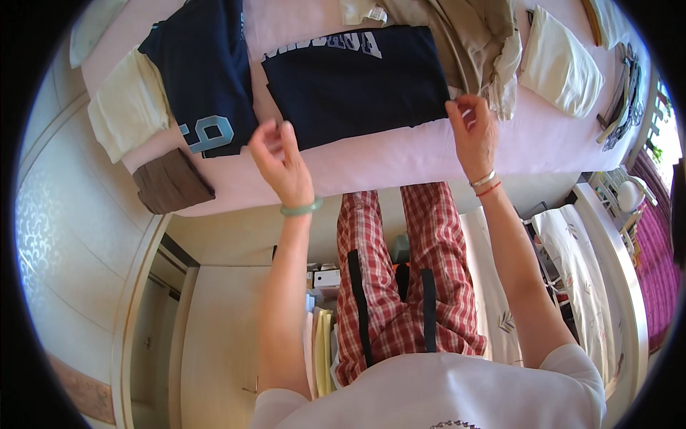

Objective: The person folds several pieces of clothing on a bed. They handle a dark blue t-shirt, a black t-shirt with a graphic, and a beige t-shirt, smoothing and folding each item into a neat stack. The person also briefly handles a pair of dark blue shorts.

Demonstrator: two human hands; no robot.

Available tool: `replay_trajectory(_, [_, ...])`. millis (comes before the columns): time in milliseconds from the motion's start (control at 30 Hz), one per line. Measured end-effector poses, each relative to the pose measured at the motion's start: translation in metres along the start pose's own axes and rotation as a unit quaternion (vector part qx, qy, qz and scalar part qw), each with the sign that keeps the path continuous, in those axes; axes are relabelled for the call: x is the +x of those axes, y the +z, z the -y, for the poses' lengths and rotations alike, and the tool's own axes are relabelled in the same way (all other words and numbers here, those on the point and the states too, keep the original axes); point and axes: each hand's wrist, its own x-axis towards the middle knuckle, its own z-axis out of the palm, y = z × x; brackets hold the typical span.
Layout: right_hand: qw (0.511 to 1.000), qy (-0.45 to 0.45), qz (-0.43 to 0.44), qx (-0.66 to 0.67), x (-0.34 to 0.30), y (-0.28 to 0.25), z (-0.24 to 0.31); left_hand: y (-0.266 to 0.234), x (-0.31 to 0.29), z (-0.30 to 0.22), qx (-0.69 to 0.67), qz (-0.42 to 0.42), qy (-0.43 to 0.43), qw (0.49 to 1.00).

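Navy cloth, one piece: a folded garment (pixel 357 89) with pale lettering across its far edge, lying flat near the front edge of a pink sheet (pixel 407 154), between the person's two hands.

Left hand (pixel 284 168): open and empty, thumb and fingers apart, slightly blurred, just beside the garment's near left corner. Green bangle (pixel 301 207) at the wrist.

Right hand (pixel 477 139): fingers bent, thumb and forefinger at the garment's right edge; whether they pinch the cloth cannot be told. Silver-toned bangle (pixel 482 179) and red cord (pixel 489 189) at the wrist.

Left of the folded garment: a second navy garment (pixel 204 79) with a light-blue printed numeral at its near end; beside it, a cream folded cloth (pixel 128 104); nearer the sheet's front edge, a brown folded cloth (pixel 171 181).

Right of it: a rumpled tan garment (pixel 479 43), adjoining; farther right, a cream folded garment (pixel 561 64), then a bundle of dark items (pixel 625 100), kind unclear.

Worn by the person: red plaid trousers (pixel 371 286) with two black strips, and a white top (pixel 443 393).

At far right: a purple curtain (pixel 654 272).
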Motion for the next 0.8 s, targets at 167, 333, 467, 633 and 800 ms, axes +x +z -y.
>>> replay_trajectory(167, [0.992, 0.071, 0.042, 0.096, -0.021, 0.018, -0.013, -0.003, -0.026, 0.009, -0.093, 0.035, -0.127, 0.987])
replay_trajectory(333, [0.985, 0.093, 0.055, 0.131, -0.02, 0.024, 0.0, 0.015, -0.021, -0.016, -0.25, -0.007, -0.214, 0.944])
replay_trajectory(467, [0.936, 0.12, 0.03, 0.329, -0.021, 0.016, 0.002, -0.001, -0.009, 0.001, -0.296, -0.004, -0.27, 0.916])
replay_trajectory(633, [0.844, 0.242, 0.033, 0.477, -0.03, 0.036, -0.025, -0.001, -0.013, 0.031, -0.239, 0.031, -0.152, 0.959])
replay_trajectory(800, [0.949, 0.11, 0.025, 0.294, -0.034, 0.02, -0.01, -0.006, -0.014, 0.007, -0.103, 0.011, -0.056, 0.993])
